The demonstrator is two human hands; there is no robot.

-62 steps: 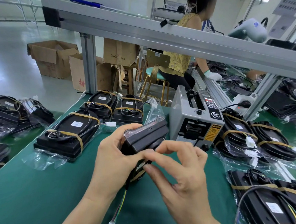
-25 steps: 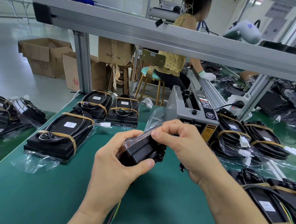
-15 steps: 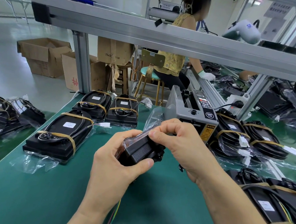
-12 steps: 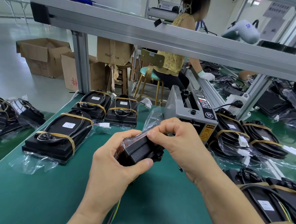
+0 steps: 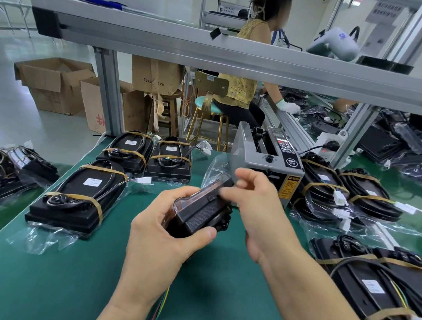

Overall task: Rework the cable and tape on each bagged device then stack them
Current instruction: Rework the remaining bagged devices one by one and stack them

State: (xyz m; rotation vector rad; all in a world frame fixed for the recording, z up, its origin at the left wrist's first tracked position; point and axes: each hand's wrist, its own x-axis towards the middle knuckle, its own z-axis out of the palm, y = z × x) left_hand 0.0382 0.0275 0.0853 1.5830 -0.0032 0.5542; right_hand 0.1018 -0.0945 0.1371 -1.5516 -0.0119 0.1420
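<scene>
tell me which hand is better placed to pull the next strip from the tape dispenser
Right, probably. The right hand sits just in front of the tape dispenser, pinching only at the bagged device's top edge, while the left hand grips and supports the device.

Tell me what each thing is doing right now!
Left hand: grips the device.
Right hand: fingers curled at the device's top edge.
Device: bagged, held on edge above the table.
Near pack: flat, taped twice.
Dispenser: upright, untouched.
</scene>
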